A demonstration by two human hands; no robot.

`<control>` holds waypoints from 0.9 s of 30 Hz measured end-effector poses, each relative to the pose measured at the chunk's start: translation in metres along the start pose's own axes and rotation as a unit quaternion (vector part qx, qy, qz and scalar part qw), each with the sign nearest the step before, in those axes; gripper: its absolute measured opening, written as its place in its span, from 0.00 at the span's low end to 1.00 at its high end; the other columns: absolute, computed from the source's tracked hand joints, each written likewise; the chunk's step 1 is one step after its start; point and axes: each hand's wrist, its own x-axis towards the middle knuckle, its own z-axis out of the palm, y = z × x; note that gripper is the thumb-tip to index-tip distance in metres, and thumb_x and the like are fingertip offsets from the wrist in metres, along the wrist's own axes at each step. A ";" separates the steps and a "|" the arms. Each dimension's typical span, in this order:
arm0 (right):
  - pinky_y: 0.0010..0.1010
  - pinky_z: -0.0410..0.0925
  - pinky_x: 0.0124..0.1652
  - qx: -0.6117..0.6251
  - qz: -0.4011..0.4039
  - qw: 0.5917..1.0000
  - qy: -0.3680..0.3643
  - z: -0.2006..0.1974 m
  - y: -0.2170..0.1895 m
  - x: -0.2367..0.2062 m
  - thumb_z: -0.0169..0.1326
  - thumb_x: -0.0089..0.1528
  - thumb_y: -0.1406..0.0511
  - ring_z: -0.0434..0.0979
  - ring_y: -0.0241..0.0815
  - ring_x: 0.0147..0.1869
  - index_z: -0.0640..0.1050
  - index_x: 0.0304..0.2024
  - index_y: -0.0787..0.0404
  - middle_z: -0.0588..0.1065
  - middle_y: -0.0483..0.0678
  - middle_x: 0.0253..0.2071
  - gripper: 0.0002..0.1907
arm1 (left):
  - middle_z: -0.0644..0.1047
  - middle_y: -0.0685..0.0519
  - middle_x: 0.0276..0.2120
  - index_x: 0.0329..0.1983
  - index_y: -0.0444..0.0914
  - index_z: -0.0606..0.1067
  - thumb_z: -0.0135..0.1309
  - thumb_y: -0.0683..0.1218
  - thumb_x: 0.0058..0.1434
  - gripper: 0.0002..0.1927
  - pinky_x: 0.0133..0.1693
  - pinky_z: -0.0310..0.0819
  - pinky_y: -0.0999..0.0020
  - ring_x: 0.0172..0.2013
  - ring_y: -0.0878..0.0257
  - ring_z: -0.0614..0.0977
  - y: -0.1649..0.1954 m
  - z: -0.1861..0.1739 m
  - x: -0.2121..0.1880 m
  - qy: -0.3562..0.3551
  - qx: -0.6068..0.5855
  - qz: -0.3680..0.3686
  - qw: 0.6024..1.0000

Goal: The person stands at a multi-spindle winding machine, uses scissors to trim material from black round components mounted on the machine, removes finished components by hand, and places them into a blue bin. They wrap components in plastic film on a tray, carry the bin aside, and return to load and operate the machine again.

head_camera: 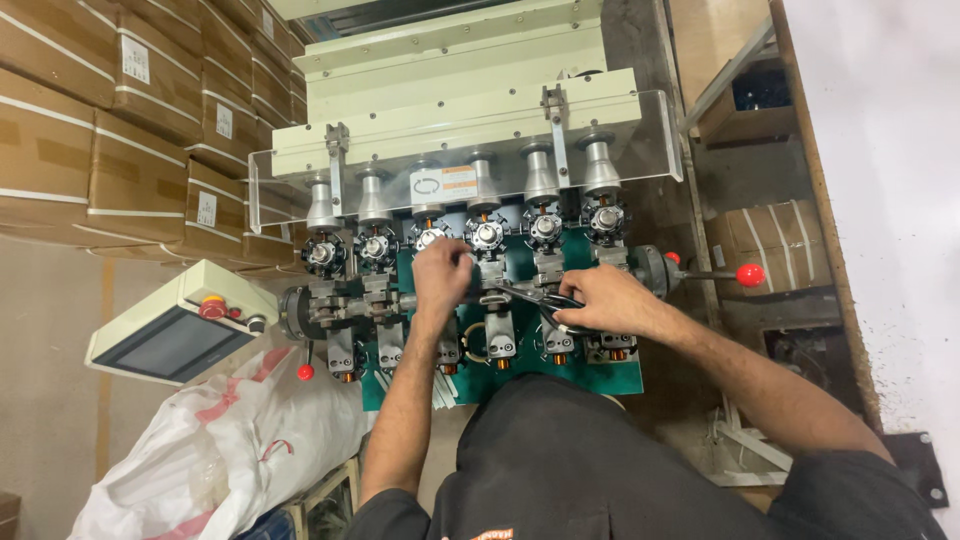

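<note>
Scissors (pixel 540 297) in right hand (pixel 605 300), lying crosswise, tips pointing left

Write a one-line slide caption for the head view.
Left hand at a winding machine spindle; right hand holds scissors.

the machine housing (pixel 450 100) is painted pale cream-green, and its base plate (pixel 520 375) is dark green. 6 silver spindles (pixel 485 180) are set behind a clear guard (pixel 640 140). copper-orange coils (pixel 503 363) are seen low on the fixtures. a red knob (pixel 750 274) and a red button (pixel 212 307) on the cream control panel (pixel 180 320) are shown. brown cartons (pixel 110 130) are banded in white. a white sack (pixel 220 450) is marked with red. black scissors (pixel 545 298) are held in the right hand (pixel 605 302).
</note>
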 end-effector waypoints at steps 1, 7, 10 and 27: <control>0.42 0.71 0.35 0.000 0.016 1.000 -0.007 0.000 0.003 -0.002 0.63 0.51 0.50 0.80 0.49 0.31 0.80 0.41 0.59 0.77 0.50 0.25 0.24 | 0.80 0.48 0.34 0.35 0.39 0.82 0.59 0.39 0.53 0.07 0.38 0.78 0.57 0.34 0.50 0.83 0.003 -0.004 -0.004 -0.023 0.037 0.073 0.996; 0.40 0.72 0.34 0.010 -0.008 1.000 0.008 0.003 0.001 0.005 0.63 0.52 0.50 0.80 0.47 0.31 0.81 0.40 0.60 0.77 0.49 0.26 0.24 | 0.80 0.47 0.37 0.41 0.43 0.84 0.55 0.41 0.54 0.13 0.40 0.78 0.53 0.37 0.47 0.83 0.022 -0.022 0.003 -0.165 0.111 0.055 0.979; 0.40 0.72 0.35 0.015 -0.012 1.000 0.011 0.004 -0.009 0.011 0.63 0.51 0.49 0.80 0.49 0.32 0.80 0.41 0.60 0.78 0.49 0.26 0.25 | 0.82 0.48 0.36 0.42 0.44 0.83 0.55 0.44 0.55 0.13 0.40 0.77 0.52 0.37 0.48 0.83 0.023 -0.034 0.008 -0.171 0.050 0.051 0.983; 0.44 0.73 0.39 -0.025 -0.053 0.998 -0.006 0.049 -0.088 0.092 0.63 0.51 0.46 0.82 0.54 0.38 0.80 0.41 0.59 0.81 0.53 0.33 0.27 | 0.82 0.56 0.27 0.35 0.36 0.83 0.60 0.41 0.55 0.06 0.30 0.68 0.69 0.26 0.68 0.77 -0.071 -0.032 0.026 -0.002 -0.320 -0.288 0.903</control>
